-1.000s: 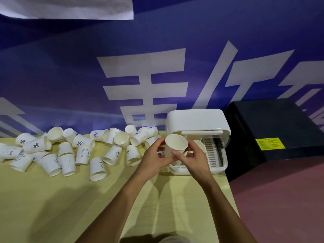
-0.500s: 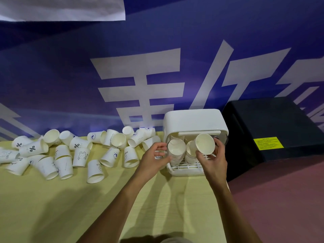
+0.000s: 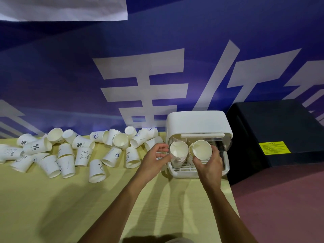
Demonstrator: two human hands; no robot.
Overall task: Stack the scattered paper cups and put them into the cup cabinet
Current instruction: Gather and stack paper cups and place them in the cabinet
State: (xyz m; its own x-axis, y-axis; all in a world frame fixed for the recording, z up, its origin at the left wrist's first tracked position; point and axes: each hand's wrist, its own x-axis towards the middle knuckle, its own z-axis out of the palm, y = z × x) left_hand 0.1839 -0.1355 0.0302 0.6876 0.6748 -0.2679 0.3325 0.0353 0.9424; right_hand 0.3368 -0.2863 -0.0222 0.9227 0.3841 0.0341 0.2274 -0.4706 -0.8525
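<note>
White plastic cup cabinet (image 3: 198, 123), front open, at the right end of the pale yellow desk (image 3: 52, 199); two stacks of paper cups inside, left stack (image 3: 178, 152) and right stack (image 3: 190, 156). Right hand (image 3: 208, 163): fingers curled round one paper cup (image 3: 202, 149), held at the top of the right stack. Left hand (image 3: 154, 158): fingers loosely curled, nothing seen in them, just beside the cabinet's left wall; contact cannot be told. Scattered cups (image 3: 84, 155) lie mostly tipped over across the desk's back left. Black box (image 3: 280, 134) to the cabinet's right
</note>
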